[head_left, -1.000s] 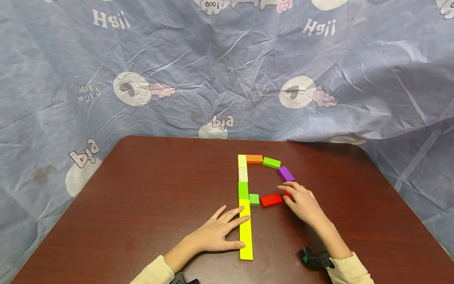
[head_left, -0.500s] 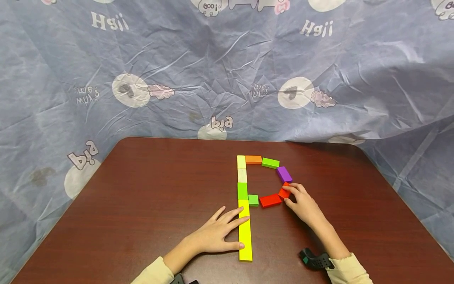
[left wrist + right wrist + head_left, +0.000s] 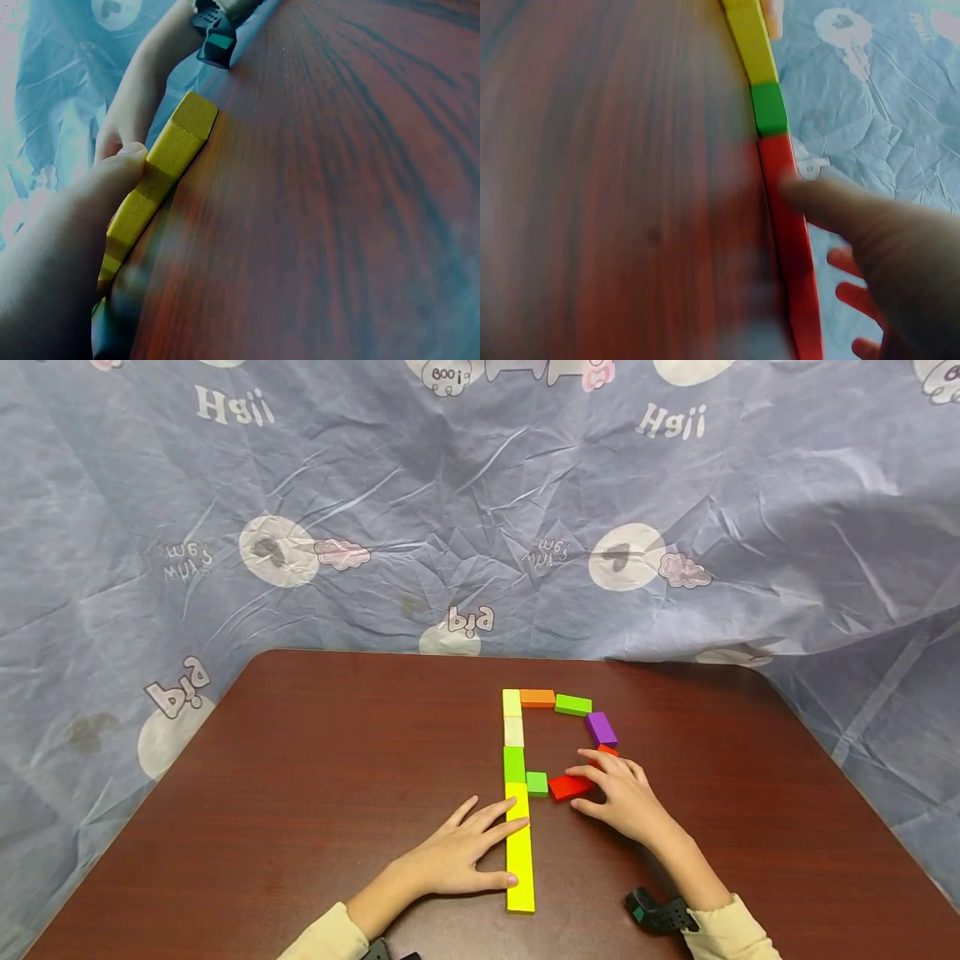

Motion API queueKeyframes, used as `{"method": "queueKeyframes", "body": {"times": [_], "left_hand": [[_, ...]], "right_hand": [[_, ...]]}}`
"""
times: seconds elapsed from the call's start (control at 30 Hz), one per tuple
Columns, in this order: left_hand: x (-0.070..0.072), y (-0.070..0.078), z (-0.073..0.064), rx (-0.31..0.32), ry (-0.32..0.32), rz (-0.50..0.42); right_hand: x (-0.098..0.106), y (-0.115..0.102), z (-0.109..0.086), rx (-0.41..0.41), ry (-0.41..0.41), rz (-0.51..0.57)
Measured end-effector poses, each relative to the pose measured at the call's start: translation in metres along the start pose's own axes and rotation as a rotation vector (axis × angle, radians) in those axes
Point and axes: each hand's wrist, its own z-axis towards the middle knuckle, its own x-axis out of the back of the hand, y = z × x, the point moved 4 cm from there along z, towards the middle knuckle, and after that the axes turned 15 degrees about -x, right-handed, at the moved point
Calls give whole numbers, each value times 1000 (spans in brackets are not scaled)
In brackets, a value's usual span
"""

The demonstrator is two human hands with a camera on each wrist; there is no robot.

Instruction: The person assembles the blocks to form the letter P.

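In the head view my left hand (image 3: 457, 852) lies with spread fingers across the yellow blocks (image 3: 519, 860). Its thumb (image 3: 124, 161) touches the side of the yellow piece (image 3: 169, 150) in the left wrist view. My right hand (image 3: 622, 793) is over the two red blocks, fingers extended and apart. The nearer red block (image 3: 567, 788) shows between its fingers and thumb; the other red block (image 3: 607, 750) is mostly covered. In the right wrist view the thumb (image 3: 821, 199) is blurred beside the red row (image 3: 784, 202); whether it touches cannot be told.
A green block (image 3: 513, 765) and pale yellow blocks (image 3: 513, 732) continue the straight column. An orange block (image 3: 537, 698), a light green block (image 3: 573, 705) and a purple block (image 3: 602, 728) curve rightward. A small green block (image 3: 537, 784) joins column and red blocks. Behind the brown table (image 3: 360, 735) hangs a printed sheet (image 3: 450, 493).
My right hand first brought the far red block in against the purple and nearer red blocks. It has since let go and shifted left over the nearer red block. My left hand stays put.
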Motion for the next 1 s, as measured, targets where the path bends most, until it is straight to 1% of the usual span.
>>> {"method": "queueKeyframes", "body": {"times": [0.07,0.13,0.23,0.33,0.4,0.5,0.57,0.73,0.9,1.0], "left_hand": [[0,0,0,1,-4,1],[0,1,0,1,-7,3],[0,1,1,0,-5,7],[0,1,1,-3,-2,8],[0,2,1,-4,-1,10],[0,1,1,-7,2,9],[-1,1,1,-8,1,6],[-1,0,1,-6,-3,5],[-1,1,1,-7,-10,0],[-1,1,1,-3,-14,-4]], "right_hand": [[-3,-3,0,2,7,-10],[-5,-4,1,-14,20,-5],[-6,-4,1,-30,21,5],[-4,-1,2,-38,16,38],[0,3,2,-51,28,68],[6,12,3,-97,65,106],[8,19,4,-139,80,112],[5,30,3,-214,48,139],[3,32,2,-258,34,154],[5,32,1,-266,47,148]]}}
